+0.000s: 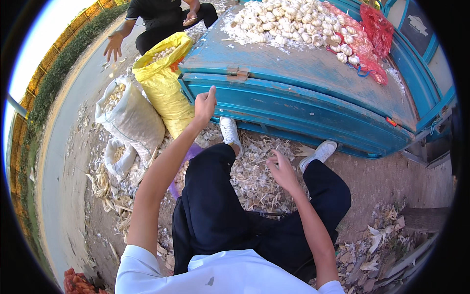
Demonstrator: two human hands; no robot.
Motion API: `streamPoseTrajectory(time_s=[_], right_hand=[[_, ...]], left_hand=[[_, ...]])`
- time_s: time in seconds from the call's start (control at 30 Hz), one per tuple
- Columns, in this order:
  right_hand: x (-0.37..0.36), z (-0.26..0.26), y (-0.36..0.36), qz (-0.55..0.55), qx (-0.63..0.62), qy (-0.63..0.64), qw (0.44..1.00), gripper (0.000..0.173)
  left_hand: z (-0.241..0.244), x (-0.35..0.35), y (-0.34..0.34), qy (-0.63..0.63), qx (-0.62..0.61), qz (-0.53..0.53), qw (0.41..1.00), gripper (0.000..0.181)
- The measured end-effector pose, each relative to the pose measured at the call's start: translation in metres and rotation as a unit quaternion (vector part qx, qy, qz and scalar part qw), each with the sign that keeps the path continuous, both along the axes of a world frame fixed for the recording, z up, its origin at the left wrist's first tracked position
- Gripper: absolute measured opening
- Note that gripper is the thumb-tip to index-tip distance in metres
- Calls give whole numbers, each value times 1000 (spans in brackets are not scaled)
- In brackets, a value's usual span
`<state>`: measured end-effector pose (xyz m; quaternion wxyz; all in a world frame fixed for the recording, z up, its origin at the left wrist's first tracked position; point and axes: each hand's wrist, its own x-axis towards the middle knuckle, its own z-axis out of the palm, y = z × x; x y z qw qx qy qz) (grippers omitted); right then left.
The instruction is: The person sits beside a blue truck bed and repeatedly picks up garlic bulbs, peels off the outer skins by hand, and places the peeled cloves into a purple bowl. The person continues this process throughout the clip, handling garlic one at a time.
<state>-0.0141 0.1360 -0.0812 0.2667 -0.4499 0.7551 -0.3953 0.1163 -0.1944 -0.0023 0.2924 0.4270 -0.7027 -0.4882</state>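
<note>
My left hand (205, 106) is raised by the near left corner of the blue metal truck bed (293, 97), fingers curled and thumb up. What may be inside its curl is hidden. Lower down, my right hand (283, 172) hangs between my knees with its fingers bent. Whether it pinches something small is unclear. Beneath it, garlic skins and stalk scraps (253, 180) cover the ground. On the bed lies a heap of whole garlic bulbs (290, 20). Left of my left hand stands a yellow woven sack (167, 95) with garlic cloves in its mouth.
A white woven sack of cloves (134, 114) leans beside the yellow one, with a smaller white bag (119, 158) below. Red mesh bags (376, 33) lie on the truck bed. A co-worker's open hand (114, 45) reaches out beyond the sacks. Purple mesh (191, 152) shows by my left knee.
</note>
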Motion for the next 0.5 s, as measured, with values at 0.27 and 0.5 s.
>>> streamPoseTrajectory(time_s=[0.27,0.5], right_hand=[[-60,26,-52,225,141,323,908,71],[-45,43,-66,313,282,132,897,38]], left_hand=[[45,-68,41,84,-252,-93,959,33],[42,-149,21,-72,-138,-155,976,20]])
